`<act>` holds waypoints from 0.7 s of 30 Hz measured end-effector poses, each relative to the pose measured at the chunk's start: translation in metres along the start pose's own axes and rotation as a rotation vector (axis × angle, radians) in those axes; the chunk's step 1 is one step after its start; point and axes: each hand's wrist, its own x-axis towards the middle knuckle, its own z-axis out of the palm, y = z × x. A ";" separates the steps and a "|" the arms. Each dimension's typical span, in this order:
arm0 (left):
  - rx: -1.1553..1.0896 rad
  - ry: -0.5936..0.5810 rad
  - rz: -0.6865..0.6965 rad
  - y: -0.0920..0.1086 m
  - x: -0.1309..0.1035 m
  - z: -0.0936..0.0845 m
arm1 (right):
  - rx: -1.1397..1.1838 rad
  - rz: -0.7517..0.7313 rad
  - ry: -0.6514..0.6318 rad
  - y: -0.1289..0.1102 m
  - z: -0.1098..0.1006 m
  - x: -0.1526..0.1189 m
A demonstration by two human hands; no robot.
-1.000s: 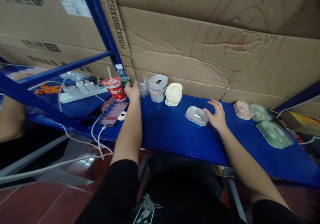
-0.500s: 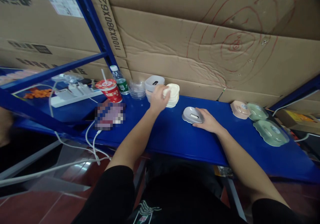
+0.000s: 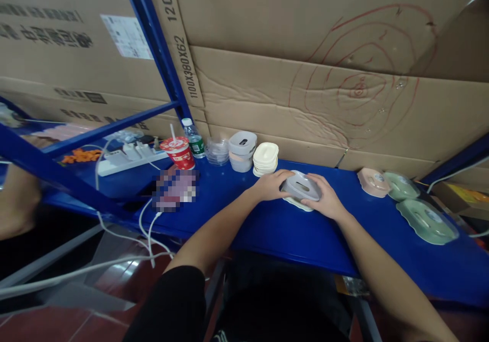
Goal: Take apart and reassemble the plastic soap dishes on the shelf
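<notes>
Both of my hands are on a grey oval soap dish (image 3: 303, 185) with a dark slot in its middle. My left hand (image 3: 270, 184) grips its left end, and my right hand (image 3: 324, 198) is closed round its right end. Under the dish a cream tray (image 3: 300, 204) shows along the front edge; whether the two are pressed together I cannot tell. Just left of my left hand stands a stack of cream trays (image 3: 265, 159). Behind that, more slotted dishes (image 3: 242, 146), grey and pinkish, are piled up.
Clear lids (image 3: 217, 151), a water bottle (image 3: 194, 139), a red cup (image 3: 178, 153) with a straw and a power strip (image 3: 132, 161) line the left. Lidded pink (image 3: 373, 182) and green dishes (image 3: 427, 222) lie at right. Cardboard (image 3: 244, 87) backs the blue table (image 3: 275, 235). Another person's arm (image 3: 19, 199) shows far left.
My left hand has come right from the cream stack to the grey dish. A cream tray now shows beneath that dish, and both hands hold it. The view has tilted slightly up.
</notes>
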 end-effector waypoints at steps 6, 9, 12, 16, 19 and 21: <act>-0.134 0.057 -0.058 0.016 0.000 -0.012 | 0.195 0.038 0.255 0.001 -0.005 -0.001; -0.212 0.046 -0.040 0.019 0.001 -0.014 | 0.288 0.059 0.318 0.006 -0.007 -0.001; -0.330 0.035 -0.085 0.018 0.003 -0.011 | 0.312 0.077 0.353 0.005 -0.009 0.000; -0.542 0.048 -0.098 0.019 0.005 -0.001 | 0.332 0.132 0.265 -0.003 -0.009 -0.001; -0.590 0.072 -0.018 0.021 0.005 -0.003 | 0.349 0.135 0.210 -0.005 -0.008 -0.001; -0.493 0.173 0.021 0.019 0.005 -0.014 | 0.357 0.121 0.208 -0.004 -0.006 -0.001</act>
